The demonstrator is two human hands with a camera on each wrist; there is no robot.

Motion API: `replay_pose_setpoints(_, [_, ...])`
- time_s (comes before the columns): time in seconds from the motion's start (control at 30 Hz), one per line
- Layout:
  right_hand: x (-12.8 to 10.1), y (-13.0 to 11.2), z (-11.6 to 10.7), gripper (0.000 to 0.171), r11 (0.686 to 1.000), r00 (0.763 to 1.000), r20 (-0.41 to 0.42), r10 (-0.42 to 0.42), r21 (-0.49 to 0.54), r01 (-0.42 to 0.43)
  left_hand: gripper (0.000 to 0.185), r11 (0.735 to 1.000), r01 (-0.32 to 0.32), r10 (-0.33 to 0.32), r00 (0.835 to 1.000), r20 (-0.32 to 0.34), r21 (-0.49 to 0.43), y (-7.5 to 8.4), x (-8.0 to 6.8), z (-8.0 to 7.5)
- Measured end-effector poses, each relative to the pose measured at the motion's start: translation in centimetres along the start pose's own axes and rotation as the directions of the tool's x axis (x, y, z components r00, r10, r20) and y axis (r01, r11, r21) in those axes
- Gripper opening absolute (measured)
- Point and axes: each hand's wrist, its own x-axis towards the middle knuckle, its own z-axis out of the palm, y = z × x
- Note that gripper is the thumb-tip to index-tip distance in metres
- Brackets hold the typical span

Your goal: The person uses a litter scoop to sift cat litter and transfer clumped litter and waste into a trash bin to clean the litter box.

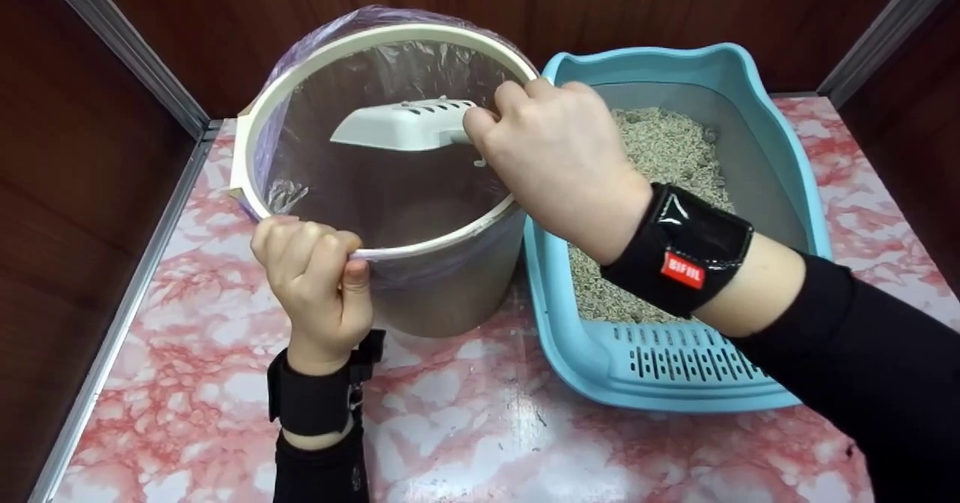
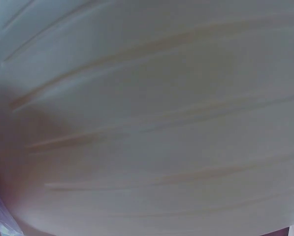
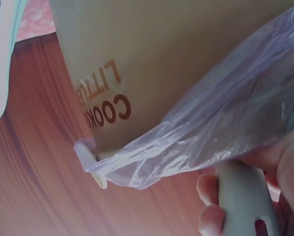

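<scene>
Only the right wrist view shows brown lettering on the smooth bin [image 3: 151, 59], whose rim the left hand [image 1: 315, 285] clutches while the right hand [image 1: 555, 158] grips a slotted white scoop [image 1: 409, 124] over the thin crinkled liner [image 1: 390, 75].

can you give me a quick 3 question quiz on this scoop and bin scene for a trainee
1. True or false: the left hand grips the near rim of the lined bin.
2. Where is the white scoop? A) lying in the litter B) held over the bin's opening C) on the marble table
3. Fill in: the blue litter tray sits on the bin's ____ side, as the person sees it.

Key:
1. True; its fingers curl over the rim.
2. B; the right hand grips its handle.
3. Right.
</scene>
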Motion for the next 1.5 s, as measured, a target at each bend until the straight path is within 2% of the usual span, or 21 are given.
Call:
replay_pose_setpoints(0.23, [-0.6,0.7,0.5,0.015,0.996,0.994,-0.068,0.082,0.051,-0.078,0.062,1.000,0.000,0.000,1.000,0.007,-0.003,0.1,-0.1,0.2])
replay_pose_setpoints(0.3, [-1.0,1.5,0.7,0.010,0.987,0.985,-0.104,0.139,0.096,-0.129,0.062,1.000,0.001,-0.001,1.000,0.009,-0.003,0.1,-0.1,0.3])
replay_pose_setpoints(0.37, [-1.4,2.7,0.8,0.013,0.963,0.964,-0.123,0.236,0.163,-0.215,0.062,1.000,0.001,-0.001,1.000,0.010,-0.002,0.1,-0.1,0.4])
replay_pose_setpoints(0.43, [-1.9,4.4,0.8,0.021,0.914,0.927,-0.127,0.353,0.256,-0.314,0.062,1.000,0.001,-0.001,1.000,0.010,-0.002,0.1,-0.1,0.4])
replay_pose_setpoints(0.47, [-2.1,5.3,0.7,0.025,0.881,0.901,-0.123,0.416,0.300,-0.366,0.062,1.000,0.000,0.000,1.000,0.009,-0.004,0.2,-0.1,0.5])
replay_pose_setpoints(0.57, [-3.3,8.4,0.3,0.034,0.760,0.817,-0.064,0.573,0.415,-0.501,0.062,1.000,0.000,0.000,1.000,0.002,-0.009,0.2,0.0,0.6])
replay_pose_setpoints(0.67, [-4.9,10.8,-0.3,0.040,0.640,0.758,0.097,0.645,0.474,-0.605,0.062,1.000,0.003,-0.003,1.000,-0.005,-0.013,0.3,0.0,0.7])
replay_pose_setpoints(0.7, [-5.6,11.4,-0.5,0.041,0.615,0.745,0.177,0.643,0.461,-0.640,0.062,1.000,0.004,-0.004,1.000,-0.006,-0.013,0.3,0.1,0.7])
replay_pose_setpoints(0.77, [-7.0,12.3,-0.7,0.044,0.591,0.724,0.346,0.597,0.420,-0.689,0.063,1.000,0.005,-0.005,1.000,-0.010,-0.012,0.3,0.1,0.6])
replay_pose_setpoints(0.8, [-7.7,12.6,-0.7,0.044,0.599,0.713,0.426,0.557,0.389,-0.700,0.063,1.000,0.006,-0.006,1.000,-0.011,-0.011,0.3,0.2,0.6])
replay_pose_setpoints(0.83, [-8.4,12.9,-0.6,0.044,0.622,0.701,0.501,0.507,0.351,-0.701,0.063,1.000,0.008,-0.008,1.000,-0.013,-0.010,0.2,0.2,0.6])
replay_pose_setpoints(0.93, [-10.3,13.4,0.1,0.036,0.716,0.653,0.679,0.337,0.265,-0.646,0.063,1.000,0.013,-0.013,1.000,-0.021,-0.007,0.2,0.3,0.5])
replay_pose_setpoints(1.03, [-11.8,13.4,0.7,0.026,0.812,0.590,0.788,0.176,0.223,-0.539,0.064,1.000,0.017,-0.017,0.999,-0.031,-0.003,0.3,0.4,0.3])
replay_pose_setpoints(1.1, [-12.3,13.2,1.1,0.021,0.848,0.552,0.829,0.093,0.224,-0.480,0.065,1.000,0.020,-0.020,0.999,-0.042,-0.001,0.4,0.6,0.2])
replay_pose_setpoints(1.13, [-12.5,13.1,1.2,0.018,0.862,0.540,0.840,0.058,0.230,-0.451,0.065,1.000,0.021,-0.021,0.999,-0.048,0.000,0.5,0.6,0.2])
replay_pose_setpoints(1.2, [-12.6,12.7,1.5,0.014,0.869,0.510,0.860,0.010,0.244,-0.430,0.065,1.000,0.023,-0.023,0.998,-0.057,-0.004,0.6,0.7,0.3])
replay_pose_setpoints(1.3, [-12.5,12.1,2.0,0.013,0.859,0.468,0.883,-0.042,0.271,-0.434,0.066,1.000,0.027,-0.027,0.997,-0.067,-0.008,0.8,0.8,0.3])
replay_pose_setpoints(1.4, [-12.1,11.2,2.4,0.013,0.840,0.408,0.911,-0.056,0.264,-0.475,0.065,1.000,0.029,-0.029,0.997,-0.068,-0.012,0.9,0.7,0.4])
replay_pose_setpoints(1.5, [-11.6,10.2,3.0,0.014,0.829,0.359,0.933,-0.038,0.230,-0.510,0.066,0.999,0.033,-0.034,0.997,-0.065,-0.013,0.9,0.7,0.5])
